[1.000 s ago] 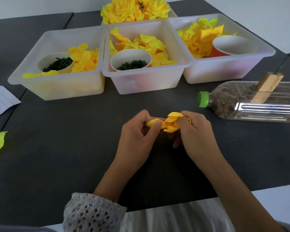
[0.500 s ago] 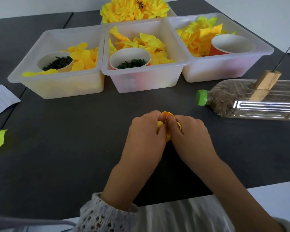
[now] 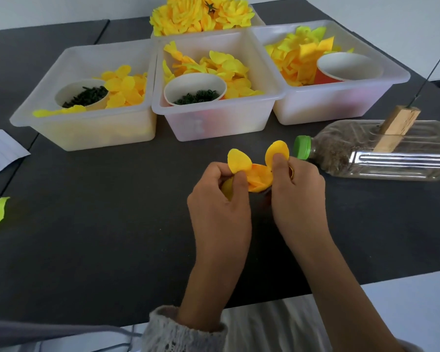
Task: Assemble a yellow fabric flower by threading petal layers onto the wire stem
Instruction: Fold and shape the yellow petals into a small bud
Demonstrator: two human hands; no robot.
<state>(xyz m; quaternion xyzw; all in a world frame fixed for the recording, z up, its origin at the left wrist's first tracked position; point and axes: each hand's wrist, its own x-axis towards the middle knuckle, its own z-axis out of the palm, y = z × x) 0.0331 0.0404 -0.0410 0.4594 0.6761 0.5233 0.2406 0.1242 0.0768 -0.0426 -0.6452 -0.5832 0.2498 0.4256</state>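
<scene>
Head view: the left hand [image 3: 220,199] and right hand [image 3: 294,189] are each pinching the yellow petal layer [image 3: 258,177] above the desk [image 3: 112,237], spreading it. Best keeping the centre exposed for the wire stem [image 3: 432,69], standing well apart.

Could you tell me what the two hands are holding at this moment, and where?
A yellow petal layer: the left hand pinches its left petal, the right hand its right petal.

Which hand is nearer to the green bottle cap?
Right. The right hand, pinching the yellow petal piece, sits just below and left of the green cap; the left hand grips the piece's far side, farther left.
</scene>
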